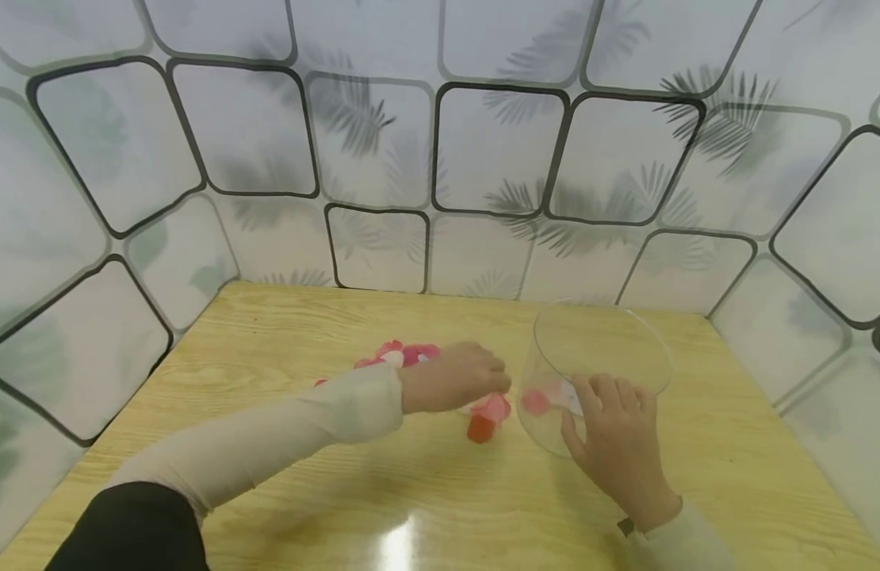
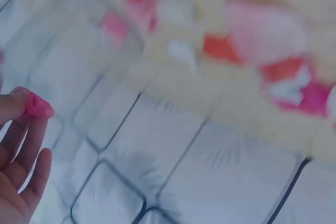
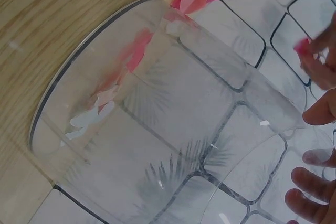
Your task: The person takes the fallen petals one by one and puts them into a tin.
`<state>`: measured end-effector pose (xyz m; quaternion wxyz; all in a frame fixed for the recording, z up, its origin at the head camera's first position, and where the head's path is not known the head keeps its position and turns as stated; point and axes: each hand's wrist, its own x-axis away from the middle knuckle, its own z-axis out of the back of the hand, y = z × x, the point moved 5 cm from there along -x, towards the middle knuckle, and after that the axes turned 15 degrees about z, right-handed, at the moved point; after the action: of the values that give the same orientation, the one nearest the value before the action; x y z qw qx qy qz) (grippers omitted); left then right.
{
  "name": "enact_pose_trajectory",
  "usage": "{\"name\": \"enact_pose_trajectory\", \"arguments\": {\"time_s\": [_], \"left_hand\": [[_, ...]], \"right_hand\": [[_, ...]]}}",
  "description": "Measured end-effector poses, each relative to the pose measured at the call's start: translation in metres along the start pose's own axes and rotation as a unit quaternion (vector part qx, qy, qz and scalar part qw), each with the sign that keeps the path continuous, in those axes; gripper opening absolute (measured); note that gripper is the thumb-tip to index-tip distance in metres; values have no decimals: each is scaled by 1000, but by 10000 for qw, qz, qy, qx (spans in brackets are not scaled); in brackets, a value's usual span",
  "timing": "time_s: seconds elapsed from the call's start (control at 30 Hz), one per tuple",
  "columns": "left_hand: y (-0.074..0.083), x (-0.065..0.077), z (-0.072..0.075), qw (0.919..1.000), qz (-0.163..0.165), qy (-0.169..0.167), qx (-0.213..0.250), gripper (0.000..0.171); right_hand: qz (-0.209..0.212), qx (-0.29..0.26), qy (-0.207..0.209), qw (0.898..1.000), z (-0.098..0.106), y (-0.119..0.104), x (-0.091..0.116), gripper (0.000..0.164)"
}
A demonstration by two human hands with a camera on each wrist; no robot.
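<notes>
My left hand [image 1: 457, 377] pinches a bright pink petal [image 2: 39, 106] between thumb and fingertips, just left of a clear cylindrical container [image 1: 590, 333]. Above the table, the container stands upright with its mouth open at the top. On its near right side, my right hand [image 1: 618, 440] holds the rim, with thumb and fingers spread around it. Pink, red and white petals [image 3: 134, 53] lie at the container's bottom. Between the left hand and the container, more red and pink petals [image 1: 483, 428] lie on the wood. Part of the loose pile is hidden behind the left forearm.
Further loose petals [image 1: 411, 353] in pink and white are scattered behind the left hand on the light wooden table [image 1: 304, 492]. A white patterned cloth wall [image 1: 383, 159] encloses the table's back and sides.
</notes>
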<state>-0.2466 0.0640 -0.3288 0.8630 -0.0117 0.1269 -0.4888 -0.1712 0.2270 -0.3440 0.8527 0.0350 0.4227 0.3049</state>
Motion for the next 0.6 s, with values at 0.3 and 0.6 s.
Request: {"name": "enact_pose_trajectory", "arguments": {"time_s": [0.3,0.6], "left_hand": [[-11,-63,61,9894,306,1403,216,12],[-2,-115,36,9946,532,886,95,13]], "right_hand": [[61,31,233,9997,3,1,-1,39],[45,31,3,10000,0,1,1,40]]}}
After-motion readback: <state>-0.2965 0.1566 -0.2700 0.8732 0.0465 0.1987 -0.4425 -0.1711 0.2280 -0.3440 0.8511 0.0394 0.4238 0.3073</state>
